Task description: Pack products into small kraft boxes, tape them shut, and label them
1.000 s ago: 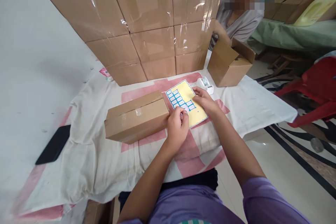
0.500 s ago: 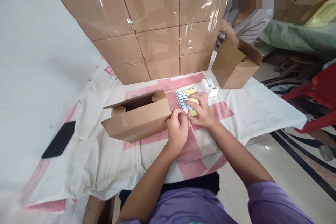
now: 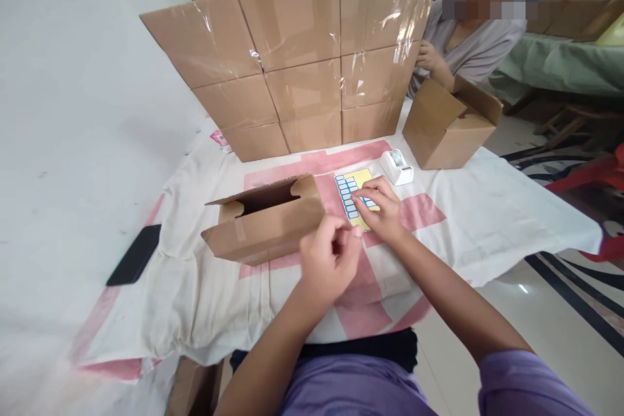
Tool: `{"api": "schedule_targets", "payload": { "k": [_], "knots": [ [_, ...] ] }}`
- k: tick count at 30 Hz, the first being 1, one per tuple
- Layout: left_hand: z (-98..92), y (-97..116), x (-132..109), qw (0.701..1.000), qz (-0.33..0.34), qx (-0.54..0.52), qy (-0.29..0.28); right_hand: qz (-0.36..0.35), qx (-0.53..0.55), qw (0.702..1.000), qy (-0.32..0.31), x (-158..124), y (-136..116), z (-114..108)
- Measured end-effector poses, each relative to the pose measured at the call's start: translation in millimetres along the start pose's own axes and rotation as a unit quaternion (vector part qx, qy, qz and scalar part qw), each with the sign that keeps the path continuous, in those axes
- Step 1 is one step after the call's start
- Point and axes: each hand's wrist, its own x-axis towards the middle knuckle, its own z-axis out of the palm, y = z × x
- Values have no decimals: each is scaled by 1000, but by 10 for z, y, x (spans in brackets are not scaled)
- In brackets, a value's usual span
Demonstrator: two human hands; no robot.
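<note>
My left hand (image 3: 327,259) is lifted in front of the sheet, thumb and forefinger brought together in a pinch. Something pale shows at its fingertips, too small to make out. Under my right hand (image 3: 385,209) lies a yellow sticker sheet (image 3: 361,177) with rows of white, blue-edged labels. The fingers of that hand are apart and rest on or just over the sheet, covering its right part. Left of both hands stands an open cardboard box (image 3: 268,227), its top flaps raised and its inside dark.
A white tape dispenser (image 3: 397,168) sits behind the sheet. Taped stacked cartons (image 3: 302,91) form a wall at the back. Another open carton (image 3: 451,133) stands at right, near a co-worker's hand (image 3: 429,57). A black flat object (image 3: 134,255) lies at the cloth's left edge.
My left hand has drawn back from the sheet towards me, away from my right hand. My right hand stays over the sheet. The whole view has shifted slightly.
</note>
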Motion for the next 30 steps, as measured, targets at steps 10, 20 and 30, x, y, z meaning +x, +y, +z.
{"api": "schedule_targets", "payload": {
  "k": [10,20,30],
  "knots": [
    [-1346,-517,549,903,106,405,97,133,172,976,-7,92,-241,130],
    [-1280,-594,590,921,122,368,32,79,166,982,37,236,-911,595],
    [-1243,-621,662,926,167,339,19,169,123,978,10,299,-886,815]
  ]
}}
